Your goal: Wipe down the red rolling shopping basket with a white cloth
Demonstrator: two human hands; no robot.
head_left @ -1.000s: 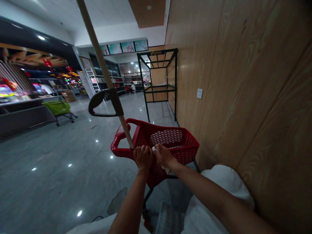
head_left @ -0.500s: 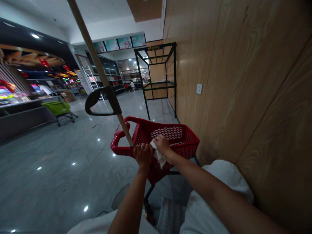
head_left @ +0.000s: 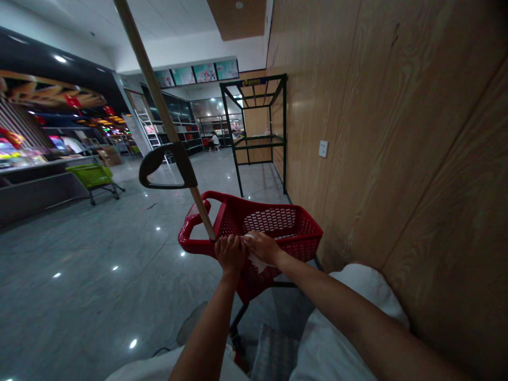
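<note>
A red plastic shopping cart (head_left: 299, 246) with perforated basket walls stands in front of me. My left hand (head_left: 230, 255) is closed over the near rim of its basket, by the handle end. Right beside it, my right hand (head_left: 262, 246) presses a crumpled white cloth (head_left: 259, 263) against the same rim. Part of the cloth hangs down the basket's outer side; the rest is hidden under the fingers. A long wooden pole (head_left: 159, 103) slants up from the cart next to my left hand. Around the pole appears a dark loop-shaped handle (head_left: 186, 164).
A wood-panelled wall (head_left: 369, 159) with a socket (head_left: 323, 148) runs along the right. Ahead stands a dark metal rack (head_left: 257, 143). A green shopping cart (head_left: 93, 175) is by a counter on the left. Far back, a person (head_left: 215, 140) sits low.
My right hand has moved slightly down and flattened over the cloth, so less of the cloth shows. My left hand stays on the rim. The view has shifted slightly.
</note>
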